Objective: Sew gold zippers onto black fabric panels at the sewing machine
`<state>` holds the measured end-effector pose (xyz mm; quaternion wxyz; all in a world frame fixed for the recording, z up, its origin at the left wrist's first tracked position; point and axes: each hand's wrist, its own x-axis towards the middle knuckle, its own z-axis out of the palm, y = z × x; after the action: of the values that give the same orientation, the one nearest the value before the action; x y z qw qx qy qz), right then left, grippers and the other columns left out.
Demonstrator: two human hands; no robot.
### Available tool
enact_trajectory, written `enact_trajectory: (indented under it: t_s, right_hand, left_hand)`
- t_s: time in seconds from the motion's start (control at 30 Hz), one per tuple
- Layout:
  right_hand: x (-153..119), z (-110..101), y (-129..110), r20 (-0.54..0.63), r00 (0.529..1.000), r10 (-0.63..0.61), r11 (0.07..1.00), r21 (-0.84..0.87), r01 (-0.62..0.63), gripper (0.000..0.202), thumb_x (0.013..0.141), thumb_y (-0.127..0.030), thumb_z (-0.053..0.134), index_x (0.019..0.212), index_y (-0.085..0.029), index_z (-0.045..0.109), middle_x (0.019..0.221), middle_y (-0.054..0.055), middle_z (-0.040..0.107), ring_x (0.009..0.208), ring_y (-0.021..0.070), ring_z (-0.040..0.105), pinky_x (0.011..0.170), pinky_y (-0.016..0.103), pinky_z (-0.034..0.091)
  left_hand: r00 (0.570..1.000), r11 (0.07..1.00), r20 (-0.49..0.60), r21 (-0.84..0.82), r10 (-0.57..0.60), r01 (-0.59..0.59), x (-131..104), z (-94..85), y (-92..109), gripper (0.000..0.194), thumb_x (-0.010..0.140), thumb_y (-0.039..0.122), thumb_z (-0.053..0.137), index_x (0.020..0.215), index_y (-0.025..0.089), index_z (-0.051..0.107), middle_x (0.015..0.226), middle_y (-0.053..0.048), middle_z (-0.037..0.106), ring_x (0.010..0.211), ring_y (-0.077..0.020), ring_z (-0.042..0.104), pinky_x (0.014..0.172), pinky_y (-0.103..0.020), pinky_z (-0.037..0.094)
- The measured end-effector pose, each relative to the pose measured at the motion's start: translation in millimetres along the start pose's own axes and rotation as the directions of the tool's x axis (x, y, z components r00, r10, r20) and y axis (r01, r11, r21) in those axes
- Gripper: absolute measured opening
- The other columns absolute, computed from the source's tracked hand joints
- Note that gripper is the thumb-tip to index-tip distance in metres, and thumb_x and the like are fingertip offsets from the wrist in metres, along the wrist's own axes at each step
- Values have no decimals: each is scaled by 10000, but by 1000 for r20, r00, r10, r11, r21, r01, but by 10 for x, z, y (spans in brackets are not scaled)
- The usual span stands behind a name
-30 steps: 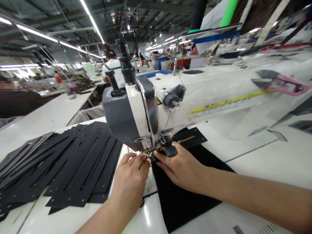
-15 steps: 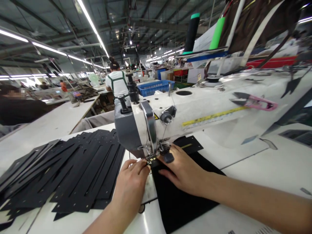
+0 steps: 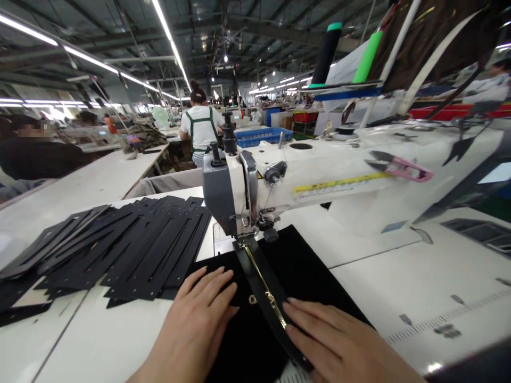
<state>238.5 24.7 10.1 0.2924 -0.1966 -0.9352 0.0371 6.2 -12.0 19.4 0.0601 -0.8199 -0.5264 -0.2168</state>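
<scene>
Black fabric (image 3: 295, 266) is pressed by the left hand (image 3: 203, 319), spread palm-down, fingers extended. The right hand (image 3: 335, 335) is laid flat, fingertips on the edge of the dark strip (image 3: 255, 276). The strip, with a gold zipper (image 3: 259, 272) along it, is placed over the fabric, far end under the head of the sewing machine (image 3: 243, 191). Dark slotted panels (image 3: 147, 250) are piled left; pink-handled snips (image 3: 407, 169) are rested on the machine arm.
</scene>
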Motion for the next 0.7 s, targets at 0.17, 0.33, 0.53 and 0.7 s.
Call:
enact_trajectory:
  t_s: [0.17,0.33,0.53,0.7]
  right_hand:
    - [457,-406,193,222,862,457,725,468,-505,365,928,-346,323,721,-181,574,692,13,627,644,159,602,574,238,502]
    - [659,-572,295,180,932,315,876,323,-358,357,915,-333,344,614,-192,476,540,-20,497,499,120,475,480,233,379]
    - [747,-615,270,156,974,162,952,235,-196,319,924,-246,323,649,-193,474,565,-14,513,506,113,481,487,243,355]
    - [637,-556,186,23,995,97,989,109,-99,240,914,-205,357,722,-203,501,634,18,557,566,142,530,510,266,398]
  left_hand:
    - [981,898,-12,-405,-195,173,205,-29,168,218,838,120,459,953,200,626,900,-35,683,818,-163,638,702,-267,534]
    - [971,915,-204,-402,-126,34,442,-39,150,199,765,90,591,925,203,620,922,-29,649,881,-173,590,795,-323,481]
    - [981,955,-191,-295,-22,-36,557,-12,91,218,709,117,667,907,196,621,909,-34,634,868,-184,575,769,-327,467]
    - [984,963,-176,-265,7,-54,612,-45,77,117,727,121,646,679,179,556,725,-5,609,720,-159,571,657,-274,447]
